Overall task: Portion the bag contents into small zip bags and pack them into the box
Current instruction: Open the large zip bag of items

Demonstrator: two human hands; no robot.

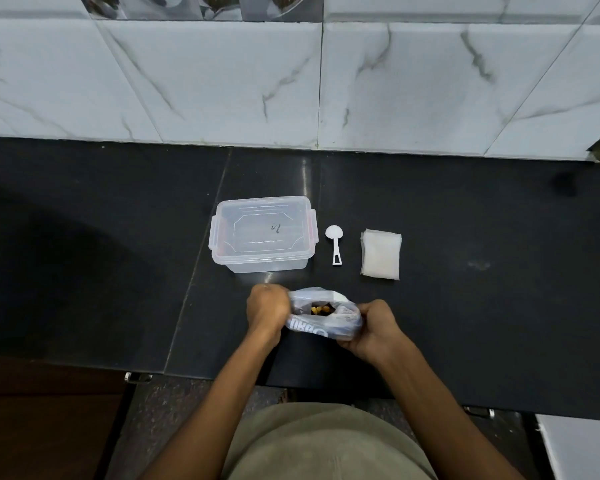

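Your left hand (268,308) and right hand (373,329) each grip the bag (321,315), mouth spread; the scoop (335,245) lies beyond, handle toward you, nearer your right.

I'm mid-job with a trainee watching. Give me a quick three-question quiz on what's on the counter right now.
1. True or false: the lid is on the clear box.
2. What lies between the box and the stack of small zip bags?
3. The printed bag is held by: A) left hand only, B) right hand only, C) both.

Key: 1 true. 2 the white scoop. 3 C, each hand has a grip on one side of the bag's open mouth.
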